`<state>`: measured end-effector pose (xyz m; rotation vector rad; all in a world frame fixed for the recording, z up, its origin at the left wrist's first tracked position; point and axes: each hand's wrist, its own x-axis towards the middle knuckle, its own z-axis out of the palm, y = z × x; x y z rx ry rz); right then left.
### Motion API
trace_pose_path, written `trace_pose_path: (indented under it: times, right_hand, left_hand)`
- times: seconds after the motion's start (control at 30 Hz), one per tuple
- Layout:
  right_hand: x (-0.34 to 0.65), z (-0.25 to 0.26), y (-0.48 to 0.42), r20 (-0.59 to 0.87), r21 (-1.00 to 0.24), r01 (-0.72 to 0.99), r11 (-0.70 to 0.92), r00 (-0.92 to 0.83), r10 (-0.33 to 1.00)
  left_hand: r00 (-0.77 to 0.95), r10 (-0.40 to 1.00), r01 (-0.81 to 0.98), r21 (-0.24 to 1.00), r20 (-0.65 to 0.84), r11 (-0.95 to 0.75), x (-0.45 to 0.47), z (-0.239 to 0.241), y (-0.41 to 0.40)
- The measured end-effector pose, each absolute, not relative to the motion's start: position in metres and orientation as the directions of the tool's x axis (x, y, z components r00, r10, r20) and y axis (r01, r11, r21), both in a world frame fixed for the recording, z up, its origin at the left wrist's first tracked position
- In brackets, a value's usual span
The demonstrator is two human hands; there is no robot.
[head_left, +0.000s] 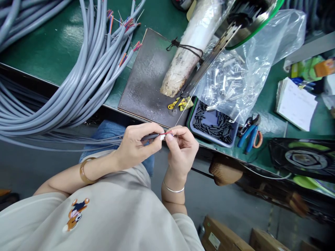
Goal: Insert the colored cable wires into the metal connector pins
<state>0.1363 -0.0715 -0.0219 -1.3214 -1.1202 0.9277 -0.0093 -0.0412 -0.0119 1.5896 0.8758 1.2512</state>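
My left hand (141, 141) is closed around the end of a grey cable (110, 140), in front of the bench edge. Red wire (166, 132) shows between my fingertips at the cable's stripped end. My right hand (182, 146) pinches at that wire end, its thumb and forefinger meeting those of my left hand. From there a thin pale strand (184, 109) runs up toward the metal bar (209, 62) above the dark board (142, 78). A large bundle of grey cables (90, 69) with stripped coloured ends lies on the left.
A blue tray (192, 125) of short black pieces sits right of the board. A clear bag (232, 80) of small parts lies behind it. Blue-handled pliers (251, 136), a notepad (297, 104) and a black fan (305, 158) stand further right. A whitish wrapped roll (193, 38) leans over the board.
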Motion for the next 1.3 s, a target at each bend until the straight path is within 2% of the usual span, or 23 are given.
trace_pose_path:
  times: [0.13, 0.23, 0.47, 0.57, 0.63, 0.7, 0.73, 0.87, 0.9, 0.97, 1.13, 1.3]
  right_hand:
    - [0.14, -0.016, -0.074, 0.183, -0.973, 0.194, 0.125, 0.319, 0.93]
    - [0.145, -0.011, -0.077, 0.237, -0.947, 0.284, 0.15, 0.301, 0.924]
    - [0.148, -0.001, -0.085, 0.384, -0.815, 0.522, 0.252, 0.161, 0.909]
    - [0.146, 0.005, -0.087, 0.423, -0.721, 0.621, 0.308, 0.042, 0.905]
    - [0.145, 0.01, -0.088, 0.396, -0.675, 0.65, 0.349, -0.081, 0.915]
    - [0.146, 0.014, -0.088, 0.378, -0.664, 0.648, 0.373, -0.139, 0.915]
    - [0.147, 0.016, -0.089, 0.392, -0.672, 0.648, 0.358, -0.099, 0.915]
    - [0.151, 0.017, -0.087, 0.46, -0.785, 0.587, 0.197, 0.339, 0.821]
    - [0.151, 0.015, -0.086, 0.437, -0.811, 0.557, 0.178, 0.376, 0.817]
    - [0.149, 0.013, -0.085, 0.371, -0.846, 0.507, 0.165, 0.337, 0.865]
    - [0.135, 0.004, -0.08, 0.24, -0.892, 0.43, 0.141, 0.185, 0.953]
    - [0.129, 0.0, -0.075, 0.223, -0.898, 0.424, 0.116, 0.212, 0.951]
  left_hand:
    - [0.258, 0.923, -0.029, 0.957, 0.286, -0.288, -0.011, -0.011, -0.041]
    - [0.296, 0.933, -0.075, 0.979, 0.206, -0.192, -0.013, -0.011, -0.04]
    - [0.337, 0.935, -0.097, 0.992, 0.108, -0.08, -0.014, -0.012, -0.04]
    - [0.374, 0.924, -0.075, 0.996, 0.073, -0.048, -0.014, -0.012, -0.041]
    - [0.416, 0.908, -0.071, 0.997, 0.052, -0.024, -0.015, -0.012, -0.04]
    - [0.438, 0.899, -0.098, 0.995, 0.013, 0.034, -0.015, -0.011, -0.039]
    - [0.437, 0.899, -0.13, 0.988, -0.014, 0.079, -0.016, -0.011, -0.039]
    - [0.437, 0.882, -0.302, 0.896, -0.175, 0.327, -0.019, -0.01, -0.034]
    - [0.45, 0.869, -0.334, 0.864, -0.206, 0.378, -0.02, -0.01, -0.032]
    - [0.464, 0.85, -0.371, 0.817, -0.248, 0.441, -0.022, -0.01, -0.031]
    - [0.442, 0.861, -0.36, 0.829, -0.251, 0.427, -0.023, -0.008, -0.031]
    - [0.347, 0.933, -0.297, 0.931, -0.101, 0.211, -0.02, -0.01, -0.036]
